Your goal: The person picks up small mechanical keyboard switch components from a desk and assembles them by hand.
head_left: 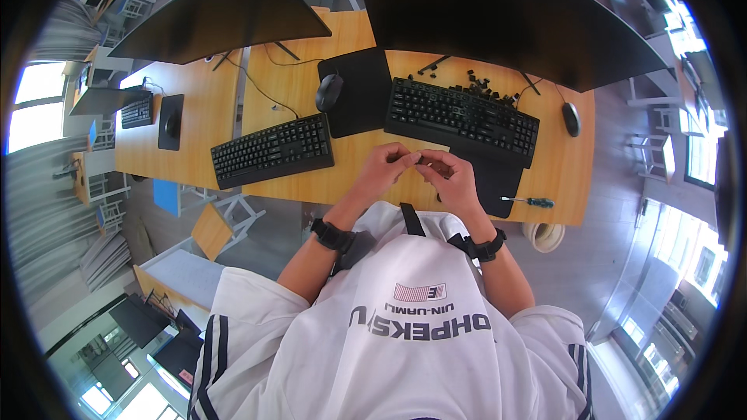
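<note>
Nearest the camera: the person's white short-sleeved shirt with dark printed lettering (405,319), and a black strap band on each wrist.

Left hand (387,165): raised just above the near edge of the orange-brown wooden bench (202,101), fingers curled in, thumb and forefinger pinched toward the other hand. Between the two hands sits a small dark piece (420,157), apparently a loose black plastic keycap; too small to tell for certain. Right hand (449,175): likewise curled, fingertips meeting the left hand's at that piece. Both hands closed on it in a fingertip pinch.

Left to right on the bench: a black full-size keyboard (272,149), lying askew; a black mouse (328,92) at the edge of a black square mouse pad (358,101); a second black keyboard with a wrist rest (462,118), just beyond the hands; a scatter of small black keycaps (482,84) behind it; a small screwdriver with a dark blue-green handle (531,202) near the front edge; a second black mouse (572,118) at far right.

Handling judgement: piece is very light, rigid, smooth-sided, likely slippery and easily dropped. Best held by opposite side walls with fingertips; the underside stem is probably the fragile part.
</note>
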`<move>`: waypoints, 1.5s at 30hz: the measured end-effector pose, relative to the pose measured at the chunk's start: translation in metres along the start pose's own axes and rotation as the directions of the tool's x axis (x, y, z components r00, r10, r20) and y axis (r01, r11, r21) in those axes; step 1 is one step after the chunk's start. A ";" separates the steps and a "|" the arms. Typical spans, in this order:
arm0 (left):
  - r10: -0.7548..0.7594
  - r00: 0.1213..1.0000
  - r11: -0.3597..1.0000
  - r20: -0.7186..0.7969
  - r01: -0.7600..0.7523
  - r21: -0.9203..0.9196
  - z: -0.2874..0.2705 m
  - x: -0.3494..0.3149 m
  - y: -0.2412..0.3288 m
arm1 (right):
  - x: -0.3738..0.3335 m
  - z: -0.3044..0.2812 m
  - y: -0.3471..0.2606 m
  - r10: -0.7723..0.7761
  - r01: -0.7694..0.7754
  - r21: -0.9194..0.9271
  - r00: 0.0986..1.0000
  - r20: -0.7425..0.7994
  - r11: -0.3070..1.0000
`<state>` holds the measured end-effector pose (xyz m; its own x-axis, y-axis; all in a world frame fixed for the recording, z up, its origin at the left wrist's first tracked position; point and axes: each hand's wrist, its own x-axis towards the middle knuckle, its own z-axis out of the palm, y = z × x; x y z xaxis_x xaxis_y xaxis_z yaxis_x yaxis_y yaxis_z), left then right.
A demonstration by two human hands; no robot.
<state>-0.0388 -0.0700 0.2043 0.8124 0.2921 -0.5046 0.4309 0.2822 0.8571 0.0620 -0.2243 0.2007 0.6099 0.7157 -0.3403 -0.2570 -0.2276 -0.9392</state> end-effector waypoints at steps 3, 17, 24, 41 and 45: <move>-0.018 0.999 0.998 0.037 0.020 -0.058 0.001 -0.004 0.003 | -0.005 -0.002 -0.001 0.001 0.000 0.041 1.000 -0.007 0.999; -0.009 1.000 1.000 0.013 0.009 -0.029 0.003 -0.004 0.012 | 0.002 -0.006 -0.008 -0.085 0.084 0.054 0.996 0.018 0.995; 0.108 0.994 0.976 -0.026 -0.101 0.192 0.004 0.008 0.002 | 0.010 -0.011 -0.001 -0.025 0.025 -0.031 1.000 0.016 0.999; -0.038 0.998 0.934 -0.045 0.052 0.353 0.039 0.142 -0.063 | 0.123 -0.139 0.114 -0.033 -0.153 -0.436 0.920 -0.390 0.887; -0.012 0.997 0.878 -0.075 0.046 0.477 0.041 0.173 -0.084 | 0.149 -0.144 0.104 -0.024 -0.173 -0.608 0.953 -0.301 0.775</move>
<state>0.0817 -0.0805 0.0493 0.7754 0.3568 -0.5210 0.6032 -0.1745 0.7782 0.2337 -0.2366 0.0460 0.8130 0.4892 -0.3159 0.1516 -0.7015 -0.6963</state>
